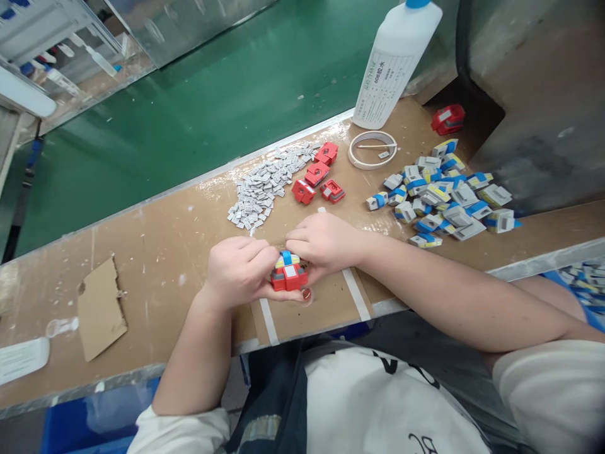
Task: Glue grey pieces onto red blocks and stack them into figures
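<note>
Over the cardboard-covered bench, both my hands grip one small assembly close to the front edge. Its lower part is a red plastic block point(288, 279) with a white face; against the top of it sits a white and yellow block with a blue band point(287, 258). My left hand point(242, 268) has its fingers closed round the left side, with the thumb running beneath the red block. From the right, my right hand point(326, 243) pinches the assembly, its fingertips partly hidden. A small round reddish-brown spot point(307, 295) shows just below the hands.
Beyond my hands lie a pile of small grey tiles point(265, 186) and several loose red blocks point(316, 173). At right are a tape ring point(350, 154), a tall white bottle point(394, 63) and heaped blue-banded blocks point(456, 195). A cardboard scrap point(101, 312) lies left.
</note>
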Demonstrator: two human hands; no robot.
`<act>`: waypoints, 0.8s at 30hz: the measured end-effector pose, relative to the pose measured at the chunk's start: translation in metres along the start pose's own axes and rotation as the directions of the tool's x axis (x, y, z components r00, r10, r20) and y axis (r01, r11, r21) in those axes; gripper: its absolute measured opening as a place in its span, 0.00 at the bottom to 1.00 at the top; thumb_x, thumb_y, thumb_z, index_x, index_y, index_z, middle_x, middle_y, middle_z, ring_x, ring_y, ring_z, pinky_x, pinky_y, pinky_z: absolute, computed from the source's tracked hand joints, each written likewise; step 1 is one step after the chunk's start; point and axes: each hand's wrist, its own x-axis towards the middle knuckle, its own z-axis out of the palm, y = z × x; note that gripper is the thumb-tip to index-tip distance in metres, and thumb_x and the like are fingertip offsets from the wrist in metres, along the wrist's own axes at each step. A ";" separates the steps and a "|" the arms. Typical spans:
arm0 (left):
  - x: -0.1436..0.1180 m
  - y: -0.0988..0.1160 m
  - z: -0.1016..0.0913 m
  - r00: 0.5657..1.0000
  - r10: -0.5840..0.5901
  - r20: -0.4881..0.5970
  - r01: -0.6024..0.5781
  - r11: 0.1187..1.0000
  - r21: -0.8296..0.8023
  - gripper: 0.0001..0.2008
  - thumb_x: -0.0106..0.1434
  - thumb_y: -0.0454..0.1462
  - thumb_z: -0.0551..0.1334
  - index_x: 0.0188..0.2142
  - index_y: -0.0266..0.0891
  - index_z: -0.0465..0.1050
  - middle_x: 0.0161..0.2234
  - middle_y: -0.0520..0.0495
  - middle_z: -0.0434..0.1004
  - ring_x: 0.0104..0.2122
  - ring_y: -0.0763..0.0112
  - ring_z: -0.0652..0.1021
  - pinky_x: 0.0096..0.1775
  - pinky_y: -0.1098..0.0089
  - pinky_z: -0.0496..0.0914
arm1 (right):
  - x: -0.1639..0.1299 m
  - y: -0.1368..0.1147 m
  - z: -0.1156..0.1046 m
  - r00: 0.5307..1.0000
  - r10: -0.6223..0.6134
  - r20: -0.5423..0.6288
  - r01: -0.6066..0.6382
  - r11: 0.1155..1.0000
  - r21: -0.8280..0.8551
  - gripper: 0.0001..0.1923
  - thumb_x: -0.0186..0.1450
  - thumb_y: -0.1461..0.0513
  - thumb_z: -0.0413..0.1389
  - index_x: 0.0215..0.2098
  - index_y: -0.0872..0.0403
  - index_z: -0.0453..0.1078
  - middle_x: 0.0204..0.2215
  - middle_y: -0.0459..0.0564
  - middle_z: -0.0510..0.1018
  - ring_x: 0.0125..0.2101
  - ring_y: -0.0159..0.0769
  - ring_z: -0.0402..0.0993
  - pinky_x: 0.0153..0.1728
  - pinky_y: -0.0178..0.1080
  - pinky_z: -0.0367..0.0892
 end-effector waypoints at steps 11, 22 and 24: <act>0.001 -0.001 0.000 0.999 -0.025 0.037 0.025 1.000 -0.005 0.32 0.73 0.64 0.56 0.25 0.42 0.62 0.19 0.55 0.62 0.21 0.72 0.61 0.26 0.66 0.56 | -0.001 -0.003 -0.002 0.998 0.053 0.021 -0.051 0.995 -0.088 0.30 0.67 0.35 0.58 0.31 0.53 0.69 0.22 0.46 0.73 0.25 0.36 0.69 0.29 0.40 0.37; 0.000 -0.001 0.003 0.998 -0.048 0.041 0.050 0.998 -0.038 0.32 0.73 0.64 0.55 0.25 0.42 0.61 0.20 0.55 0.60 0.20 0.72 0.60 0.27 0.65 0.54 | 0.000 -0.004 -0.003 0.998 0.056 0.023 -0.054 0.993 -0.103 0.31 0.66 0.34 0.58 0.30 0.53 0.69 0.22 0.46 0.73 0.25 0.36 0.68 0.29 0.40 0.40; 0.001 0.000 0.002 0.998 -0.044 0.038 0.045 0.998 -0.042 0.32 0.73 0.64 0.56 0.25 0.43 0.61 0.19 0.55 0.60 0.20 0.72 0.60 0.26 0.66 0.53 | 0.000 -0.004 -0.003 0.999 0.044 0.004 -0.043 0.995 -0.093 0.31 0.67 0.34 0.56 0.30 0.52 0.69 0.22 0.46 0.72 0.25 0.36 0.67 0.29 0.40 0.40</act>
